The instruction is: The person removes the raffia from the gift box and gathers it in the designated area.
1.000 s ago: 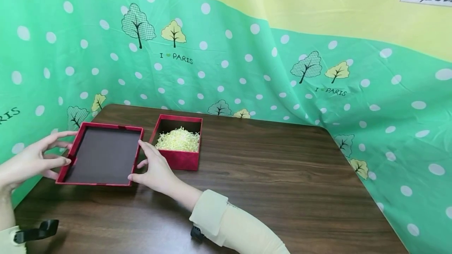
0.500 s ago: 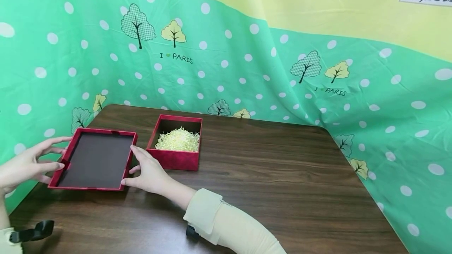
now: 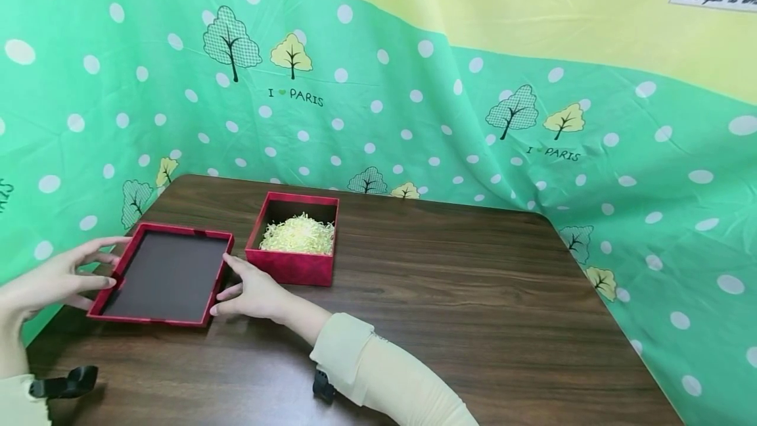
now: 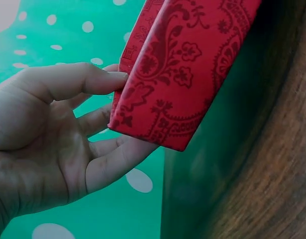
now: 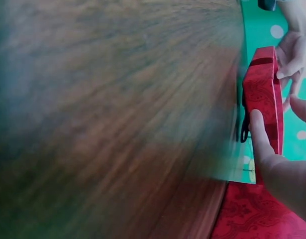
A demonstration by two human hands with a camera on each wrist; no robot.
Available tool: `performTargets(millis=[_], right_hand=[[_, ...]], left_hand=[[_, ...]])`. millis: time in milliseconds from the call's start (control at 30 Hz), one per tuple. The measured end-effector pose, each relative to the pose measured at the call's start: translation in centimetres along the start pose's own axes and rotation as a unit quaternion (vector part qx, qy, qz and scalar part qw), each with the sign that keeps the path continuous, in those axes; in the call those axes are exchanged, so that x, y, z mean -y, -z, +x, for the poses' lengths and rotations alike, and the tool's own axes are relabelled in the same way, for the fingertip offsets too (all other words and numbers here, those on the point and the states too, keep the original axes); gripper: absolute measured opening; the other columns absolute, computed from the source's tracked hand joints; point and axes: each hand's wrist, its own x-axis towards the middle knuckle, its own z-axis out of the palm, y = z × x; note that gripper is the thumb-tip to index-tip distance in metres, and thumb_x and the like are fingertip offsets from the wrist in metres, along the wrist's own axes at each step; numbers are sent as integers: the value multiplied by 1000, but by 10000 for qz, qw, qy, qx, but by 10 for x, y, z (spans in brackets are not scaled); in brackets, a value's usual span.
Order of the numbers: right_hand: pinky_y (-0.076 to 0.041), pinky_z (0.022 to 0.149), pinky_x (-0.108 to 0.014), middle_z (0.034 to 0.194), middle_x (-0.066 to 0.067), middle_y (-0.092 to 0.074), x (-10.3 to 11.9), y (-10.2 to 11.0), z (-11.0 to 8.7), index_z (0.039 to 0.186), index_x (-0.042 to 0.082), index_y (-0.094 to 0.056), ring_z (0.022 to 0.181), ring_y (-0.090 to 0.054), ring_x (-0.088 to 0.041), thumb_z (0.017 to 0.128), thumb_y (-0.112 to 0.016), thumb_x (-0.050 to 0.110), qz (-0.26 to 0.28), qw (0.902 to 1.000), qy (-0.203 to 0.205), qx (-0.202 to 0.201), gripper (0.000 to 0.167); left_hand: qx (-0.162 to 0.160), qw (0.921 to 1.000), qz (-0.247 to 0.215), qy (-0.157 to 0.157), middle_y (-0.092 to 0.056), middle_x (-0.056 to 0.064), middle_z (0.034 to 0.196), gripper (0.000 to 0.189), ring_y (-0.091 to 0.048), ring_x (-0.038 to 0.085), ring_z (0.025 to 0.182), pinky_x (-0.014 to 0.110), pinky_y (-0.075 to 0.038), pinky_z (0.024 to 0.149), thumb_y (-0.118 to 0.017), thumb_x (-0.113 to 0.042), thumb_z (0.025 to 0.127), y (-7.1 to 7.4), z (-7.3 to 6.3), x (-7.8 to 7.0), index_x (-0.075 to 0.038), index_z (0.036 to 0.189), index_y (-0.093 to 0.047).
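A red box lid (image 3: 168, 275), dark inside and turned hollow side up, is held by both hands at the left of the table. My left hand (image 3: 56, 278) pinches its left edge. In the left wrist view, the left thumb rests on the rim of the patterned lid (image 4: 177, 69), with fingers beneath it. My right hand (image 3: 254, 294) holds the lid's right edge with spread thumb and fingers. One finger (image 5: 259, 132) presses along the lid's side wall in the right wrist view, near a small dark loop (image 5: 245, 130) on its underside.
Just right of the lid, an open red box (image 3: 301, 268) stands on the brown wooden table (image 3: 473, 294). Pale yellow shredded paper (image 3: 298, 234) fills part of it. A green dotted cloth (image 3: 378, 117) hangs behind and beside the table.
Both hands have brought the lid lower and nearer, slightly left overall, with a small shift back right in the last half second. The box has stayed put.
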Motion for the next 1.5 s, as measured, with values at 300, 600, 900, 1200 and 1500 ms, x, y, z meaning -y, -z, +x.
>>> performTargets(millis=[300,600,900,1200,1500], right_hand=[[-53,69,-17,130,-4,-56,-6,-4,2,150,20,-27,91,-67,-7,77,-74,-2,933,9950,-352,94,89],[-58,68,-30,117,-8,-63,-11,-8,3,148,16,-31,94,-66,-9,78,-71,-7,1500,9873,-528,59,84],[-55,66,-21,143,1,-43,-9,2,-6,144,24,-40,105,-63,-10,77,-75,2,743,9967,-336,17,78],[-45,90,-17,132,3,-56,7,25,-17,142,22,-43,111,-59,-6,79,-76,21,-841,9953,426,226,71],[-49,89,-19,122,4,-58,28,63,-28,135,20,-49,109,-59,-8,81,-75,21,-998,9903,935,255,60]], left_hand=[[272,9994,-193,-105,-25,38,134,74,-58,11,91,41,-56,63,-56,-13,94,-1,10,13,-9,151,-9],[485,9970,-525,304,-29,38,131,74,-59,19,93,43,-56,69,-54,-12,93,-5,17,15,-4,150,-8],[339,9991,-81,254,-36,38,127,76,-62,22,94,44,-55,71,-55,-22,95,-5,18,9,3,148,-6],[-334,9953,897,-136,-38,40,127,76,-52,51,104,42,-54,70,-60,-30,93,-9,19,-11,9,143,-19],[-909,9865,1333,-276,-31,38,136,82,-33,56,118,65,-42,81,-58,-42,92,-20,22,-48,5,146,-18]])
